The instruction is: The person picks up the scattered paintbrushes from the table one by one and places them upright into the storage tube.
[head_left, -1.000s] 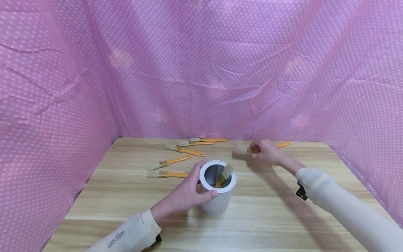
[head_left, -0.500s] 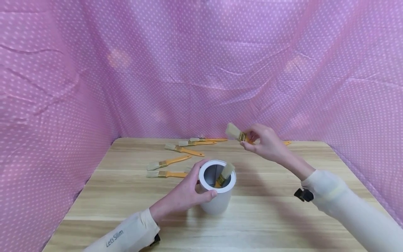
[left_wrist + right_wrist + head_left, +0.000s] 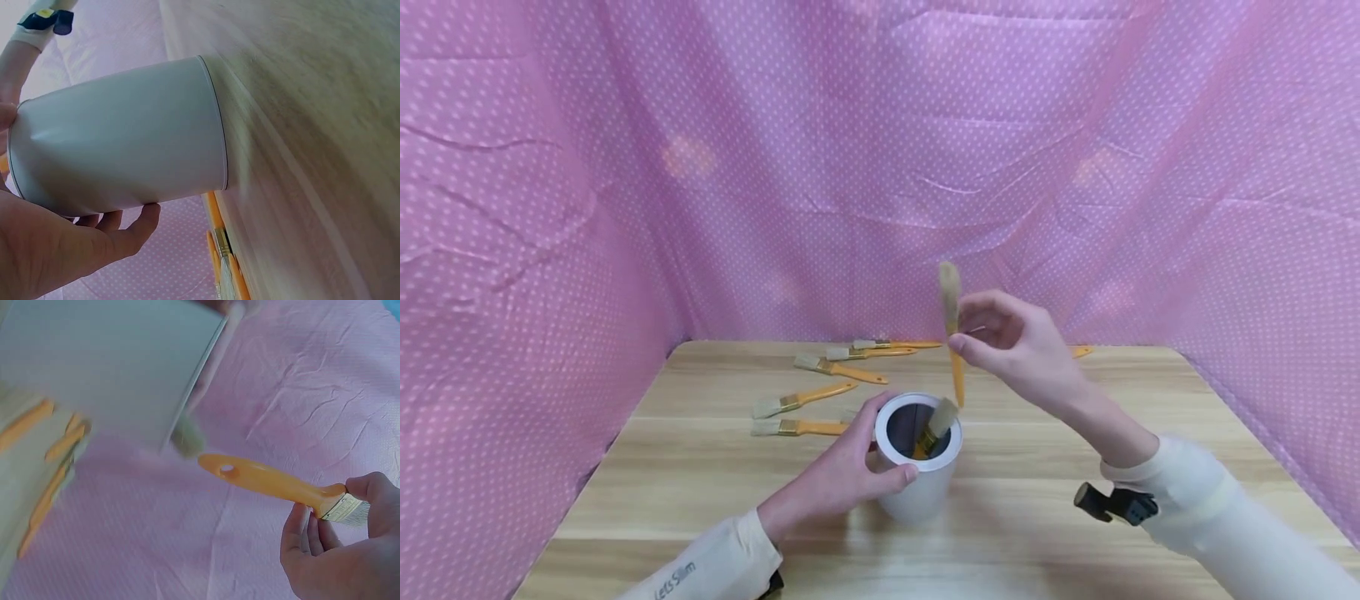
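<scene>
My left hand grips the side of a white-grey cylindrical can, thumb in front and fingers round the far side; the left wrist view shows the can large beside the fingers. Inside it one paintbrush leans with bristles up past the rim. My right hand pinches a second paintbrush near its metal band, bristles up and yellow handle pointing down, just behind and above the can's right rim. In the right wrist view the handle with its hanging hole points toward the can.
Several paintbrushes with yellow handles lie left of and behind the can on the wooden table. Another handle end shows behind my right hand. Pink dotted cloth hangs round the table's back and sides.
My right hand has lifted a paintbrush off the table's back right and brought it left toward the can, turning it from flat to upright. The left hand and can stay in place.
</scene>
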`<state>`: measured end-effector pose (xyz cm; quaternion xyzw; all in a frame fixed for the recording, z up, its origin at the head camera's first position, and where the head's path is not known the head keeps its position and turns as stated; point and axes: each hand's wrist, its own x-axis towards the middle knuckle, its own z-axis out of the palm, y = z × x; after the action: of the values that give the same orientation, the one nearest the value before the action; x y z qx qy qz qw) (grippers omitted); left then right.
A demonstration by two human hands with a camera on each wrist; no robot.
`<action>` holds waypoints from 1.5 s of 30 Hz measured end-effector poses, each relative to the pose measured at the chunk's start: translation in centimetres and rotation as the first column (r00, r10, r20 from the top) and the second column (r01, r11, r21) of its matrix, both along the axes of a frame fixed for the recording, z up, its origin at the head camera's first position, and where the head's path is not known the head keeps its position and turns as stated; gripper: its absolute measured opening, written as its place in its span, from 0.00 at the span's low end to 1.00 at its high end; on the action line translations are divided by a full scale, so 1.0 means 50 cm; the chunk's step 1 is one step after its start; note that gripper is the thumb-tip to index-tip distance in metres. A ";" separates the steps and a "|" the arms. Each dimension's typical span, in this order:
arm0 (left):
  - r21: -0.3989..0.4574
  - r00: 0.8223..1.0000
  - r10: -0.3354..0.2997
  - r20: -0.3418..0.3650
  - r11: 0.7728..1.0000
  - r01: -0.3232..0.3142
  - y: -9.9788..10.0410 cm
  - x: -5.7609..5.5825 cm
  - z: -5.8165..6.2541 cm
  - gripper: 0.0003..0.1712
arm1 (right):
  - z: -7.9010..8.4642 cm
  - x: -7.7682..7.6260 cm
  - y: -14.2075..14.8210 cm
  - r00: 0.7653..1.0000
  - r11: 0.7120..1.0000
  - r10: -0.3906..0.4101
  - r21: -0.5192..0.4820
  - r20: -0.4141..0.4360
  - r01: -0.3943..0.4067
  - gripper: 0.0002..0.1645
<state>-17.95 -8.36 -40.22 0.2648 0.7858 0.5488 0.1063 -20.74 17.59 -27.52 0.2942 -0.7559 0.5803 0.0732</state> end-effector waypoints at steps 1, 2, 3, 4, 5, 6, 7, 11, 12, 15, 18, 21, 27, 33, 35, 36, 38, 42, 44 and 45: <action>0.001 1.000 0.000 0.001 1.000 0.000 0.001 0.001 0.000 0.53 | -0.002 0.006 -0.004 1.000 1.000 0.015 -0.004 0.021 -0.015 0.19; 0.003 1.000 -0.003 0.001 1.000 0.003 0.002 0.002 -0.001 0.53 | -0.005 0.010 -0.007 0.999 1.000 0.031 -0.006 0.039 -0.030 0.20; 0.007 1.000 -0.006 -0.001 1.000 0.006 0.003 0.002 0.000 0.53 | -0.009 0.014 -0.010 0.998 0.999 0.046 -0.007 0.052 -0.046 0.20; 0.010 1.000 -0.010 -0.005 1.000 0.010 0.005 0.002 0.000 0.52 | -0.014 0.017 -0.011 0.996 0.998 0.062 -0.011 0.063 -0.061 0.20; 0.012 1.000 -0.014 -0.010 1.000 0.014 0.006 0.002 0.000 0.52 | -0.019 0.020 -0.014 0.994 0.996 0.083 -0.019 0.076 -0.082 0.20; 0.014 1.000 -0.018 -0.013 1.000 0.018 0.007 0.002 0.001 0.52 | -0.025 0.023 -0.015 0.991 0.994 0.105 -0.027 0.085 -0.103 0.20; 0.015 1.000 -0.020 -0.013 1.000 0.020 0.008 0.003 0.001 0.52 | -0.030 0.024 -0.017 0.988 0.992 0.126 -0.035 0.092 -0.123 0.21; 0.018 1.000 -0.022 -0.013 1.000 0.022 0.010 0.004 0.002 0.52 | -0.058 0.029 -0.024 0.974 0.979 0.202 -0.034 0.103 -0.199 0.22; 0.019 1.000 -0.021 -0.009 1.000 0.021 0.010 0.005 0.002 0.52 | -0.066 0.030 -0.026 0.972 0.977 0.212 -0.023 0.100 -0.211 0.22; 0.017 1.000 -0.010 -0.015 1.000 0.010 0.008 0.007 0.002 0.52 | -0.085 0.034 -0.035 0.965 0.969 0.247 0.004 0.085 -0.249 0.25; 0.023 1.000 -0.006 -0.025 1.000 0.007 0.006 0.008 0.002 0.52 | -0.099 0.040 -0.039 0.964 0.965 0.257 0.042 0.067 -0.260 0.26; 0.037 1.000 -0.015 -0.024 0.999 0.016 0.005 0.009 0.001 0.52 | -0.110 0.046 -0.037 0.975 0.965 0.221 0.150 -0.018 -0.216 0.27; 0.043 1.000 -0.009 -0.015 0.999 0.009 0.010 0.008 -0.002 0.49 | -0.129 0.052 -0.027 0.958 0.938 0.170 0.337 -0.232 -0.085 0.27; 0.041 0.999 -0.010 -0.038 0.999 0.012 0.014 0.006 -0.005 0.50 | -0.145 0.055 -0.021 0.948 0.918 0.134 0.396 -0.287 -0.010 0.23; 0.039 0.999 -0.012 -0.034 0.999 0.013 0.014 0.007 -0.006 0.51 | -0.151 0.054 -0.020 0.942 0.921 0.145 0.390 -0.304 -0.016 0.20; 0.039 0.999 -0.013 -0.034 0.999 0.015 0.014 0.008 -0.006 0.52 | -0.154 0.054 -0.020 0.940 0.921 0.146 0.388 -0.307 -0.017 0.19; 0.038 0.999 -0.013 -0.031 0.999 0.014 0.013 0.009 -0.007 0.52 | -0.160 0.053 -0.019 0.940 0.925 0.146 0.378 -0.309 -0.019 0.18; 0.035 0.999 -0.010 -0.039 0.999 0.011 0.013 0.010 -0.008 0.52 | -0.171 0.051 -0.016 0.956 0.921 0.105 0.390 -0.275 0.011 0.15; 0.029 0.999 -0.007 -0.039 1.000 0.008 0.014 0.011 -0.008 0.52 | -0.177 0.051 -0.014 0.963 0.912 0.088 0.410 -0.253 0.025 0.16; 0.027 0.999 -0.006 -0.040 1.000 0.007 0.014 0.011 -0.008 0.51 | -0.180 0.051 -0.013 0.967 0.908 0.084 0.419 -0.241 0.026 0.16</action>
<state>-17.39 -7.66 -40.62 0.2796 0.7792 0.5539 0.0888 -18.18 16.93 -36.52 0.3863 -0.8424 0.3632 0.0958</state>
